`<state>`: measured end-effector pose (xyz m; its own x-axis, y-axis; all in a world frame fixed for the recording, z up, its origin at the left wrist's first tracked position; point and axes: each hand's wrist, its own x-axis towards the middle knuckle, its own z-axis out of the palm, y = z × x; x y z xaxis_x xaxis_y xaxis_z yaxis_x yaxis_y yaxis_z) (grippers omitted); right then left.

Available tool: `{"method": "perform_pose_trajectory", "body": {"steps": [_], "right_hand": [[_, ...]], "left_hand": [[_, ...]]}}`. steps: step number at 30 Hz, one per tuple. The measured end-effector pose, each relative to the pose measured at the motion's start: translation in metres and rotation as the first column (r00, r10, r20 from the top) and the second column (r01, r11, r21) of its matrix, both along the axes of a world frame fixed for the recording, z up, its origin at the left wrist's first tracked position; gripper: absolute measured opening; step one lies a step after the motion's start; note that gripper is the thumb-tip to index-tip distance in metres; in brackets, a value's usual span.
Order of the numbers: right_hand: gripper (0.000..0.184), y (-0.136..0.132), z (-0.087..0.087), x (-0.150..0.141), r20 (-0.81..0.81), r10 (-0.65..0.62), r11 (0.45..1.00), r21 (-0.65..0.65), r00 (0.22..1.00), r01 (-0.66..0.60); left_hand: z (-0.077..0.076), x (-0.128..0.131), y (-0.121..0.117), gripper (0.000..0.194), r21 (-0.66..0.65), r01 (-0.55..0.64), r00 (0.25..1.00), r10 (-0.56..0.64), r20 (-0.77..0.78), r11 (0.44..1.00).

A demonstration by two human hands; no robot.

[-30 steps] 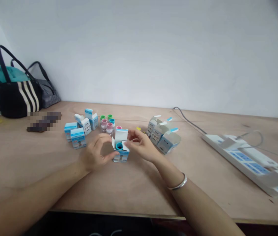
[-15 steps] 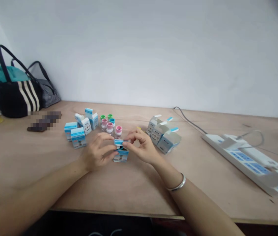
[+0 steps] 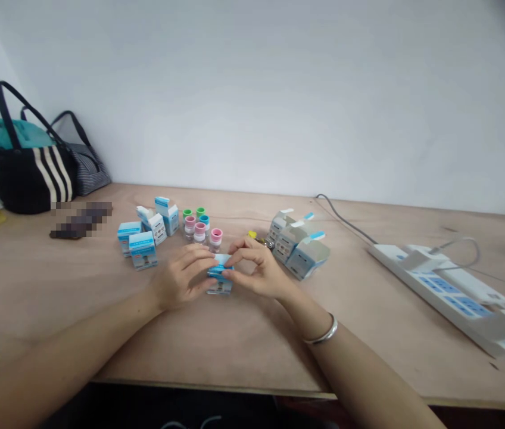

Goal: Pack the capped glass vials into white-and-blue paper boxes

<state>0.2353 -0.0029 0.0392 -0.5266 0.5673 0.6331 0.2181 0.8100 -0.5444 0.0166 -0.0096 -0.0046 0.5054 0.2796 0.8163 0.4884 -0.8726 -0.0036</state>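
Between my hands a small blue and white cardboard box stands on the table, its lid flap folded nearly down over the top. My left hand grips the box from the left, fingers along its side and top edge. From the right, my right hand has thumb and fingertips closed on the lid flap. Just behind are several small clear bottles with pink, green and blue caps, such as a pink-capped bottle. What lies inside the box is hidden now.
Closed boxes and open ones stand at the left. Open boxes lean together at the right, beside a yellow-capped item. A power strip lies far right; bags sit at the back left of the wooden table.
The box's lid flap has gone from raised to folded down over the opening, covering the blue ring that showed inside. Both hands stay at the box.
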Motion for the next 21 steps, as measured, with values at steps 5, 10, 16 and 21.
{"method": "perform_pose_trajectory", "body": {"steps": [5,10,16,21], "right_hand": [[0.014,0.0,-0.002,0.0,0.054,0.053,0.998,0.043,0.997,-0.055],[0.011,0.0,-0.002,-0.001,0.072,0.05,0.996,0.074,0.996,-0.055],[0.019,-0.001,-0.001,0.0,0.117,0.016,0.994,0.101,0.993,-0.028],[0.02,0.0,-0.004,0.0,0.128,0.0,0.992,0.122,0.992,-0.015]], "left_hand": [[0.002,-0.001,-0.001,0.027,-0.018,0.019,0.999,-0.02,-0.028,1.0],[0.003,0.004,-0.003,0.026,-0.095,-0.012,0.997,0.004,-0.079,0.995],[0.009,0.004,-0.004,0.028,-0.13,-0.155,0.976,0.131,-0.173,0.979],[0.03,-0.024,0.003,0.039,-0.05,-0.366,0.891,0.334,-0.308,0.929]]}}
